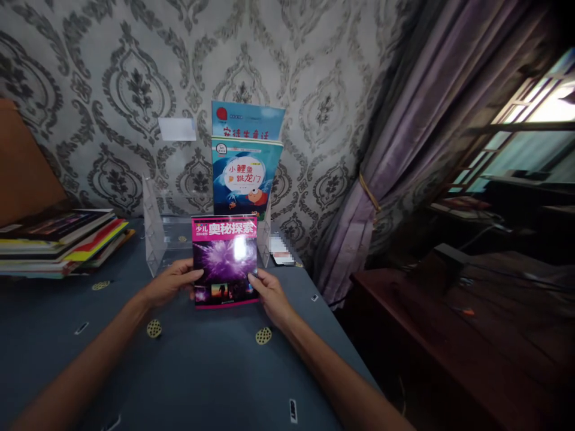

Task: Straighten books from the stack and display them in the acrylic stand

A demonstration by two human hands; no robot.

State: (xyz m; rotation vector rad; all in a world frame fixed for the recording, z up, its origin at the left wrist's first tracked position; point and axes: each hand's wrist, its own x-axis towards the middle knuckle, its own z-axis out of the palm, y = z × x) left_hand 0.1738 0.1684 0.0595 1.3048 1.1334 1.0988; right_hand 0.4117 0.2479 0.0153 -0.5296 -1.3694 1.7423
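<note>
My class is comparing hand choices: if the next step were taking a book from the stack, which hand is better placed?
Probably the left hand: it is nearer the stack, which lies on that side. It would have to release the pink book, but the right hand also holds that.

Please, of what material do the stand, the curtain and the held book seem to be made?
Stand: probably clear plastic, glossy; the wall shows through it.
Curtain: purple cloth, perhaps satiny; it hangs in soft folds.
Book: likely paper with a glossy cover, which reflects a bright patch.
</note>
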